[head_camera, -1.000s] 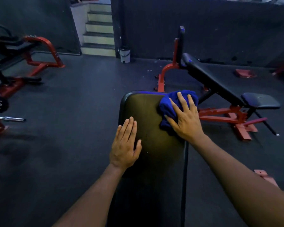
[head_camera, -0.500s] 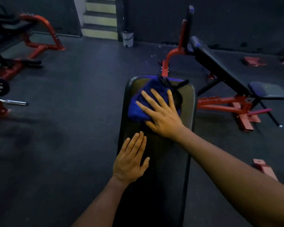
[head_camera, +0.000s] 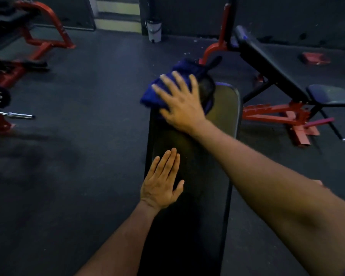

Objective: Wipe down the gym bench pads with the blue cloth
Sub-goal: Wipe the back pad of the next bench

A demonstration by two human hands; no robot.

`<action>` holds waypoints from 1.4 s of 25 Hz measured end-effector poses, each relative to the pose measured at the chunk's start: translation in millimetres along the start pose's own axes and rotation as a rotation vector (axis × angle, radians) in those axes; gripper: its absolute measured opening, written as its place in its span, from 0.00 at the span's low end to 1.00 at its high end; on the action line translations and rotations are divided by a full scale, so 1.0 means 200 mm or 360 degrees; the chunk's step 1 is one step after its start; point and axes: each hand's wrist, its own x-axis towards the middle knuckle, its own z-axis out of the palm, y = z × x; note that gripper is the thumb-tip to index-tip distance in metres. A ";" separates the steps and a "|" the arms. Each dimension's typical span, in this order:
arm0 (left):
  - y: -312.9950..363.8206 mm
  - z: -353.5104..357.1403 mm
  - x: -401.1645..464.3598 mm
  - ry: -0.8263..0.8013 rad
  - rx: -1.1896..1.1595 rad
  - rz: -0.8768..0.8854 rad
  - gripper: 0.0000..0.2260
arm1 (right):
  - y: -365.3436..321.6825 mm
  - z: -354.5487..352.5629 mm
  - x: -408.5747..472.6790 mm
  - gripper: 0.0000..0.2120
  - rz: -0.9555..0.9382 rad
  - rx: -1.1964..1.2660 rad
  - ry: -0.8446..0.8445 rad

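A long black bench pad runs away from me down the middle of the head view. The blue cloth lies bunched at the pad's far left corner and hangs partly over the edge. My right hand presses flat on the cloth with fingers spread and straight. My left hand rests flat on the pad nearer to me, along its left edge, fingers straight and together. Nothing is held in the left hand.
A red-framed incline bench with a black seat pad stands to the right. Red gym machines and a barbell end sit at the left. A white bucket stands by the steps at the back. Dark rubber floor surrounds the bench.
My right hand has swept the cloth leftward across the pad's far end, from the right corner to the left corner. The left hand has stayed flat on the pad.
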 end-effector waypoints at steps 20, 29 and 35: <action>0.00 0.04 -0.02 0.0101 0.0056 0.0048 0.32 | -0.08 0.07 -0.26 0.27 -0.0217 0.0108 0.0172; 0.02 -0.04 -0.05 0.0011 0.0044 0.0022 0.31 | 0.23 -0.20 -0.75 0.24 0.0361 0.0535 0.0809; 0.09 0.08 -0.33 0.0084 -0.0041 0.0050 0.32 | 0.11 0.13 -0.81 0.32 0.0712 0.0140 0.0179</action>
